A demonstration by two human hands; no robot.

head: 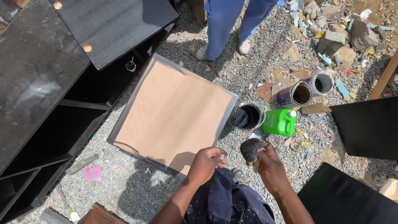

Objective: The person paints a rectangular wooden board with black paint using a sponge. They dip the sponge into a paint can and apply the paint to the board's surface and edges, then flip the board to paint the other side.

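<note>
The right hand (271,166) was closed on a soft, paint-soaked black sponge (251,149), best held at its base; the left hand (206,164) pinched the stiff, light board (174,112) by its edge

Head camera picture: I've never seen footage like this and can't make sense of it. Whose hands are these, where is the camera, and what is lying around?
The camera sits on a person's head, looking down at their own hands. The right hand grips a dark, paint-soaked sponge. The left hand is closed at the edge of a brown board lying on the gravel. Beside the board stand an open can of black paint, a green jug and two more cans. Black furniture stands at left. Another person's legs show at top.
</note>
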